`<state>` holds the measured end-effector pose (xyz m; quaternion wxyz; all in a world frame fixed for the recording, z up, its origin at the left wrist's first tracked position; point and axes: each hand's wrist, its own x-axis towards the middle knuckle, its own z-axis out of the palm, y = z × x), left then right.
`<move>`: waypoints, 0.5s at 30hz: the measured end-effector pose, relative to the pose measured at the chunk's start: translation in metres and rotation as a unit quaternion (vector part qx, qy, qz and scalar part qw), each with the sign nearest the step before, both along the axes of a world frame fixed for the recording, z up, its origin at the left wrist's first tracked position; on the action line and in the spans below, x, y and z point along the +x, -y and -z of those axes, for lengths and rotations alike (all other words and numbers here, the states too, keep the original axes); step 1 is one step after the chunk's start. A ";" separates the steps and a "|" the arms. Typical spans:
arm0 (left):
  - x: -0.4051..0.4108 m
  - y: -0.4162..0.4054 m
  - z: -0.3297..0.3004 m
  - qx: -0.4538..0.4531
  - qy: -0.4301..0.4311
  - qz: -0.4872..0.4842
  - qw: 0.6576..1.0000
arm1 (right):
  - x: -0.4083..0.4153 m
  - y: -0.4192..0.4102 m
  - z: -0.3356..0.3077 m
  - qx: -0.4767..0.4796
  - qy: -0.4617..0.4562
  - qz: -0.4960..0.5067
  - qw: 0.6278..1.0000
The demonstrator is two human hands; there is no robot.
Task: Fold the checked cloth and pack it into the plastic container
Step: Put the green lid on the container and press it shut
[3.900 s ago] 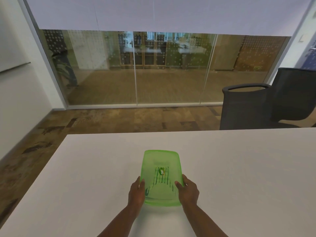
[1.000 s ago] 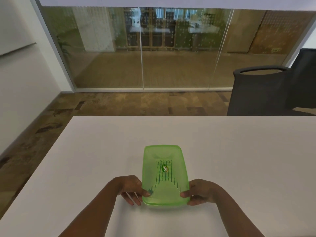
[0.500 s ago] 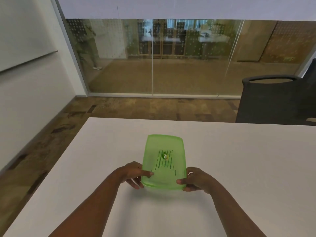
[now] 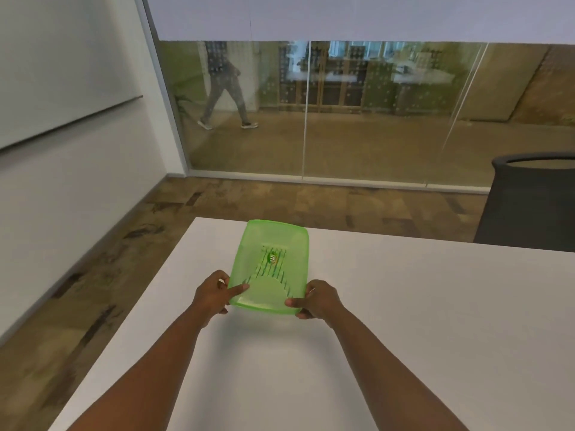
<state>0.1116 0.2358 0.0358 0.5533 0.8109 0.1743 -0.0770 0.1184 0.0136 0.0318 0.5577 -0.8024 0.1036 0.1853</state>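
At a white table (image 4: pixel 404 306) in a glass-walled office, I grip a green plastic container (image 4: pixel 273 269). My left hand (image 4: pixel 211 297) and right hand (image 4: pixel 320 301) pinch its near corners, striped cloth (image 4: pixel 273 270) visible inside.

Both forearms are bare to the frame's edge, left hand (image 4: pixel 211 295) and right hand (image 4: pixel 320 301) ungloved, without rings.

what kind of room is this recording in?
Most likely an office meeting room. A large white table fills the foreground, a dark mesh office chair stands at its far side, a glass partition wall opens onto a corridor, and what looks like a whiteboard hangs on the left wall.
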 end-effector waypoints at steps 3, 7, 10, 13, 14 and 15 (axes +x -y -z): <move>0.012 -0.024 0.007 -0.013 -0.004 -0.029 0.999 | 0.017 -0.028 0.004 -0.008 0.009 -0.011 1.000; 0.032 -0.052 0.019 -0.047 -0.011 -0.065 0.997 | 0.039 -0.060 0.013 -0.011 -0.001 -0.022 1.000; 0.046 -0.070 0.029 -0.059 -0.026 -0.078 0.995 | 0.053 -0.079 0.022 -0.010 -0.008 -0.024 1.000; 0.056 -0.085 0.039 -0.063 -0.033 -0.091 0.993 | 0.064 -0.095 0.029 -0.012 -0.006 -0.032 0.999; 0.059 -0.089 0.042 -0.063 -0.033 -0.096 0.993 | 0.067 -0.100 0.032 -0.013 -0.004 -0.032 0.999; 0.062 -0.093 0.045 -0.065 -0.033 -0.099 0.992 | 0.070 -0.104 0.035 -0.014 -0.002 -0.030 0.999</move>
